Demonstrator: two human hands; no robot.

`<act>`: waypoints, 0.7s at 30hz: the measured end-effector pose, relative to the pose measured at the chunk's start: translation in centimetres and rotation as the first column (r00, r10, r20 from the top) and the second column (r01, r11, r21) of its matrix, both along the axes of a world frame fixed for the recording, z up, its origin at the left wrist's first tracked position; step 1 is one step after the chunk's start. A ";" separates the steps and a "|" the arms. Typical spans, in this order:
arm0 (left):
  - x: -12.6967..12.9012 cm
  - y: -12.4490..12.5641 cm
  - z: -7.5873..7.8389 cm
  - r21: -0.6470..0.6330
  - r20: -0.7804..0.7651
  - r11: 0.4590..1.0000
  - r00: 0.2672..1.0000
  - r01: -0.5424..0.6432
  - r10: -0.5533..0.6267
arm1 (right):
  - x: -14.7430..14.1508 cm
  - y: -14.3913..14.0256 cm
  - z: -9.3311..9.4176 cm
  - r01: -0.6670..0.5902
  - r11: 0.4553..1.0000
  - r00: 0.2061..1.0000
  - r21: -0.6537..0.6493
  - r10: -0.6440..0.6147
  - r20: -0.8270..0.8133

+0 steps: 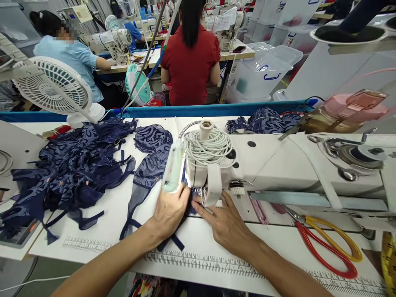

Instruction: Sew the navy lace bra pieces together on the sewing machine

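A sewing workshop, with other people seated at machines beyond the white worktop (93, 206). At the middle of the worktop, under the head of the sewing machine (278, 165), lies a dark blue lace piece (145, 173), its long axis running from the front edge back and slightly right. The left hand (168, 212) presses it flat with fingers together; the right hand (225, 225) rests fingers spread beside the needle. Red and yellow scissors (324, 243) lie near the front right corner.

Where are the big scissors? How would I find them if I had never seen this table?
Start at the white sewing machine that fills the middle of the table. Look just below its long arm on the right, past the person's right hand. The scissors lie flat there, with one red loop and one yellow loop, the only bright handles among dark blue lace.
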State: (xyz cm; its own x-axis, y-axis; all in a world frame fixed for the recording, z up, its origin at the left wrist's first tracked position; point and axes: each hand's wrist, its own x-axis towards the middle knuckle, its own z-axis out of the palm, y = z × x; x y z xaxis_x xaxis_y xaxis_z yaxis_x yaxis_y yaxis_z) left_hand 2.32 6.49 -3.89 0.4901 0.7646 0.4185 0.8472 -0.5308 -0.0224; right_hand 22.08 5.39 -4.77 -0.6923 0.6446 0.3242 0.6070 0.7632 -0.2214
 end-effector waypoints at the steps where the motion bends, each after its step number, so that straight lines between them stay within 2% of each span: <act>1: 0.2 -0.5 0.1 0.014 0.031 0.999 0.999 -0.029 0.028 | 0.0 -0.1 0.1 0.007 1.000 1.000 -0.014 -0.007 0.013; 6: 0.0 -2.3 -0.3 0.057 0.150 0.998 0.989 -0.012 0.003 | 0.0 -0.6 0.4 0.014 1.000 0.999 -0.018 -0.014 -0.035; 10: -1.1 -1.7 -0.2 0.023 0.191 0.996 0.977 0.092 -0.095 | -0.1 -0.9 0.5 0.002 1.000 1.000 -0.001 -0.002 -0.018; 15: -0.5 -1.7 -0.1 0.018 0.132 0.996 0.988 0.082 -0.084 | -0.1 -1.1 0.7 -0.018 1.000 0.999 -0.022 0.017 -0.044; 21: -1.0 -1.4 -1.0 0.022 0.200 0.989 0.968 0.149 -0.150 | 0.3 -0.9 0.8 -0.051 0.998 0.996 -0.026 0.049 -0.071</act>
State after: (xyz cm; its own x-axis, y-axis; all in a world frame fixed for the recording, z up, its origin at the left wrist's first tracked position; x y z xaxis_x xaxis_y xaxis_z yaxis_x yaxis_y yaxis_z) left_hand 1.29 5.05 -4.88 0.5046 0.6858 0.5244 0.7456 -0.6524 0.1359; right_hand 22.36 4.51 -3.95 -0.6999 0.6192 0.3561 0.5504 0.7853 -0.2836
